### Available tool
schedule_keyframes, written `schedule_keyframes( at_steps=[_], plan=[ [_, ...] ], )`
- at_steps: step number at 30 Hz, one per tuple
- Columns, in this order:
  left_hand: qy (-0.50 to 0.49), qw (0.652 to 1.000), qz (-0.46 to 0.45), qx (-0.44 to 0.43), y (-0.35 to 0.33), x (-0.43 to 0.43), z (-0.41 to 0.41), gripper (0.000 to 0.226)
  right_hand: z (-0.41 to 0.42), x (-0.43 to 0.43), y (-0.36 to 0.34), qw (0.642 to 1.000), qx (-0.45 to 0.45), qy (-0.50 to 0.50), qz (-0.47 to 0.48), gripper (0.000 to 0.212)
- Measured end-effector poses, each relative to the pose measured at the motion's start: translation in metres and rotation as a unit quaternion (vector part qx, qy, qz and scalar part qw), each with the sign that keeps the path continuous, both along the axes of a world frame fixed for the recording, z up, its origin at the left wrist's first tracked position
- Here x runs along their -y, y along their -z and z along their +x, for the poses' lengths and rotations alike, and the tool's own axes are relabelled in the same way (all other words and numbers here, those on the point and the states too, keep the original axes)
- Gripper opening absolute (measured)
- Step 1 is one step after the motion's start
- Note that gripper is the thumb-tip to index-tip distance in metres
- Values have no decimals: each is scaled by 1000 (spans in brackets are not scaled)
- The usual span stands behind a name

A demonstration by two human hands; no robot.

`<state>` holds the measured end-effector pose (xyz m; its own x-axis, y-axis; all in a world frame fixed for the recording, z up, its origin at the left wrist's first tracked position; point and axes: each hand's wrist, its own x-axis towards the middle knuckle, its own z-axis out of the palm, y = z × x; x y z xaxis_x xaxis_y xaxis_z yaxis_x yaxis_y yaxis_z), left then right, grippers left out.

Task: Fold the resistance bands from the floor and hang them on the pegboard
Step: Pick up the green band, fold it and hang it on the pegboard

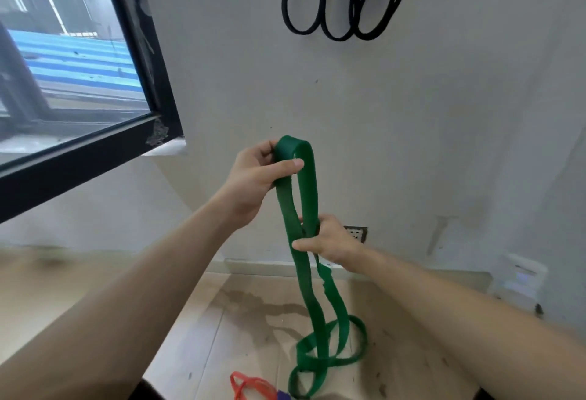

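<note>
— Bare grey plaster wall point(412, 114), a black-framed window point(63, 66) on the left, pale floor tiles point(241, 320) with a dark stain. What has the person got there?

— A green band point(304, 279), a wide, flat rubber loop. The left hand point(253, 177) pinches the top bend, thumb laid across it, held up in front of the wall. The right hand point(329, 241) is lower down, fingers curled round both strands. The tail lies in loose coils on the floor.

— Heavy, do you reckon?

— Light, I'd say, and very limp: it drops straight down and curls wherever it lands. The surface looks matte, so it is probably grippy rather than slick. It will likely stretch if tugged and spring back, so each fold wants holding right at the bend, strands stacked flat.

— And the others?

— A thin red band point(250, 383) lies near the person's feet, with a purple scrap point(283, 395) beside it, mostly out of sight. Black loops point(336, 38), round like cord, hang high on the wall. What they hang from I cannot see.
</note>
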<state>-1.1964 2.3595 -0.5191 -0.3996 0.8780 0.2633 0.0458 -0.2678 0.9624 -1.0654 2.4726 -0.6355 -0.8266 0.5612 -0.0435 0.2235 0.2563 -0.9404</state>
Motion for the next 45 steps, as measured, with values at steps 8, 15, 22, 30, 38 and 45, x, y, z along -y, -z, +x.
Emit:
schedule_keyframes(
  at_steps=[8, 15, 22, 30, 38, 45],
  plan=[
    [-71, 997, -23, -24, 12, 21, -39, 17, 2, 9, 32, 993, 102, -52, 25, 22],
    [-101, 992, -60, -45, 24, 35, -60, 15, 2, 10, 42, 989, 126, -72, 19, 24],
    [-120, 985, -119, -46, 38, 53, -86, 18, 1, 5, 52, 989, 135, -23, 51, 17],
    [-103, 934, -321, -121, 81, 74, -117, 24, 22, -16, 14, 976, 144, 36, 160, 14],
    [-116, 942, -302, -90, 85, 56, -108, 12, 38, -23, -11, 975, 160, -4, 152, 9],
    [-18, 895, -382, -229, 97, 56, -107, 23, 45, -22, -20, 982, 138, -25, 127, 20]
  ],
)
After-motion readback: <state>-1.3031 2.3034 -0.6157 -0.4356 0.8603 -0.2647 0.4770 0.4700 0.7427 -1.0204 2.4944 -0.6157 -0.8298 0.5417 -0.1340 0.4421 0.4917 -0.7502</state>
